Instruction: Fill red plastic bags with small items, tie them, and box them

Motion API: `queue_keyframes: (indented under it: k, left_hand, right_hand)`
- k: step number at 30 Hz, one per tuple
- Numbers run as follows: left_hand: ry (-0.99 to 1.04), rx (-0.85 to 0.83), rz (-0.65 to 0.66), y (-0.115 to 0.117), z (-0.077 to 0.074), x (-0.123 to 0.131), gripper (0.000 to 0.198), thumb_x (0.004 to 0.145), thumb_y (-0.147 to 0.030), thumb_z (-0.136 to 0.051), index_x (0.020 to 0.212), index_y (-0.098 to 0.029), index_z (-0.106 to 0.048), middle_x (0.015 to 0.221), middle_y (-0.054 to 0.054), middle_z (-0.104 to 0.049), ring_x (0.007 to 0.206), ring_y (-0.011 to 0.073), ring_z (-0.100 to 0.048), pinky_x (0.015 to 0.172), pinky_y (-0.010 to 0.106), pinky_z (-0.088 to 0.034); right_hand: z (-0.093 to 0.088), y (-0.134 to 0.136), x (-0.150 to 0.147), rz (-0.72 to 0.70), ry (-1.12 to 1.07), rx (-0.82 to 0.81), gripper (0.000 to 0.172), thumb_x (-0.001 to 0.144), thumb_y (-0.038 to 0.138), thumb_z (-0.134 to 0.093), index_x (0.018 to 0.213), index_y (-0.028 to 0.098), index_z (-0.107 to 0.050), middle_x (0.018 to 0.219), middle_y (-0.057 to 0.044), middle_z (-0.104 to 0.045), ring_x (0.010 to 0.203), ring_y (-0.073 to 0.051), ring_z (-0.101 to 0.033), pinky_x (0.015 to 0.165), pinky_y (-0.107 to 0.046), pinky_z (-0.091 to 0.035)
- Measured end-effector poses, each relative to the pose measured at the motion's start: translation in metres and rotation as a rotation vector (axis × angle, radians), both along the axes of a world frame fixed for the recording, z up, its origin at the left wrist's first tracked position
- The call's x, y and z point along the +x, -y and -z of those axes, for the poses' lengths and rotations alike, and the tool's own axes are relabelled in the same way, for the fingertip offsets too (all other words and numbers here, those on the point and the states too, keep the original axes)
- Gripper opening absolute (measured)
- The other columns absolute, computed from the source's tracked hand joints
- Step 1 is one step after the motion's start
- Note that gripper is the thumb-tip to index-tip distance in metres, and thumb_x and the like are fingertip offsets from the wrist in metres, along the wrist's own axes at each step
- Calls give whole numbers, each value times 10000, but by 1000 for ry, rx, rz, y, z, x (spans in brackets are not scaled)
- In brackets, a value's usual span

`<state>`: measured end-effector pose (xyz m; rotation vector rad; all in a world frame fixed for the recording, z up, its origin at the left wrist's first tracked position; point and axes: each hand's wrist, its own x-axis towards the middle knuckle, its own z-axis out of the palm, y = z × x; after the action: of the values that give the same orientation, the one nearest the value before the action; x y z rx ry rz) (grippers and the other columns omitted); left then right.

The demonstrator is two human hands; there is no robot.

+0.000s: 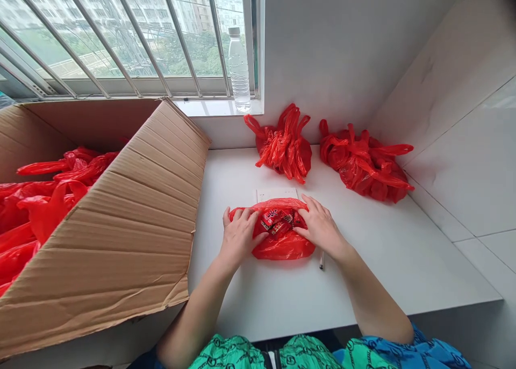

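Observation:
An open red plastic bag [284,249] lies on the white table, with dark red printed packets [278,222] showing in its mouth. My left hand [241,233] grips the bag's left edge, fingers curled over the rim and thumb at the packets. On the opposite side, my right hand [320,226] rests on the bag's right edge with its fingers and thumb spread apart. Behind the bag, a sheet of white paper [277,194] is partly covered. A pen [321,260] sticks out below my right hand.
Two tied groups of red bags, one near the wall [284,146] and one at the right [366,164], sit at the back. A large cardboard box [121,213] of red bags stands at left. A clear bottle [239,70] is on the windowsill [209,108].

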<state>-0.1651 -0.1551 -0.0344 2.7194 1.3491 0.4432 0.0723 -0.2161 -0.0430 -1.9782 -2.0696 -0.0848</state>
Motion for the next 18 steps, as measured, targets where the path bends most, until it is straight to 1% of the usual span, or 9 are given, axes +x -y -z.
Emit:
queue_keyframes:
  k: [3, 5, 8, 11, 14, 16, 18]
  left_hand:
    - [-18, -16, 13, 0, -3, -2, 491, 792, -402, -743, 1235, -267, -577, 1193, 80, -605, 1094, 288, -553, 1157, 615, -149]
    - [-17, -31, -8, 2, -6, -2, 456, 787, -386, -741, 1194, -259, -579, 1169, 79, -597, 1071, 274, -560, 1157, 604, -158]
    - [-7, -39, -34, 7, -9, -1, 365, 790, -360, -729, 1097, -235, -578, 1100, 69, -601, 1032, 251, -572, 1151, 572, -188]
    - [-8, -48, -28, 9, -10, -1, 291, 794, -347, -724, 1013, -224, -576, 1016, 47, -620, 1005, 243, -580, 1140, 550, -216]
    - [-4, -47, -37, 9, -9, 0, 250, 826, -315, -685, 1040, -228, -588, 1004, 47, -653, 1009, 255, -589, 1135, 568, -210]
    - [22, -31, -42, 8, -8, 0, 245, 866, -285, -627, 1103, -237, -593, 1022, 52, -678, 1012, 259, -598, 1134, 577, -202]
    - [54, -5, -39, 7, -7, 1, 254, 913, -264, -551, 1164, -247, -592, 1037, 52, -698, 1006, 254, -609, 1133, 568, -207]
  right_hand:
    - [0, 0, 6, -10, 3, -29, 241, 804, 289, -731, 1008, 180, -664, 1534, -180, -381, 1364, -354, -427, 1022, -516, -462]
    - [-4, 0, 6, -45, -4, -24, 266, 805, 281, -730, 1046, 189, -665, 1535, -169, -384, 1365, -343, -429, 1038, -516, -449]
    - [-12, 0, 0, -126, -37, 35, 289, 849, 299, -691, 1127, 225, -664, 1523, -143, -405, 1383, -324, -414, 1099, -539, -382]
    - [-16, -1, -9, -194, -61, 88, 220, 907, 312, -622, 1112, 266, -687, 1517, -112, -425, 1413, -316, -380, 1132, -566, -324]
    - [-12, -1, -18, -230, -53, 67, 201, 902, 286, -629, 1090, 285, -698, 1525, -101, -427, 1429, -323, -362, 1124, -587, -326]
    - [-9, -2, -21, -234, -44, 40, 291, 877, 274, -660, 1166, 298, -669, 1551, -101, -392, 1442, -327, -343, 1122, -594, -328]
    - [-7, -2, -23, -227, -36, 23, 438, 850, 261, -689, 1277, 314, -605, 1576, -102, -348, 1457, -327, -318, 1128, -594, -324]
